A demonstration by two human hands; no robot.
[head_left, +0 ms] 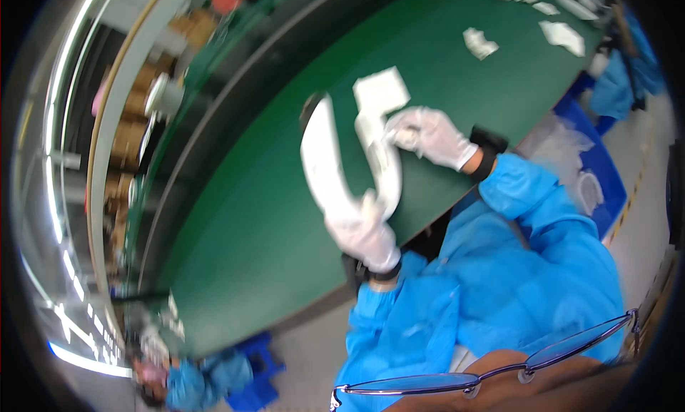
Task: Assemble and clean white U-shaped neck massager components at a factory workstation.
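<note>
A white curved U-shaped piece (319, 151) with a dark tip on one arm is held over the green work surface. My left hand (362, 234), in a white glove, is closed around its bend at the near end. My right hand (432, 137), gloved too, is closed with fingers pinched beside the piece's right arm. Whatever lies in that pinch is too blurred to make out. Just beyond, a white square sheet or flap (382, 91) meets the top of the right arm; whether it is attached I cannot tell.
Crumpled white pieces (479, 44) lie on the green conveyor-like table (250, 248) at the far right. A blue bin (606, 176) with clear plastic stands right of me. Another person in blue (196, 383) is at lower left. Cardboard boxes (128, 144) line the far side.
</note>
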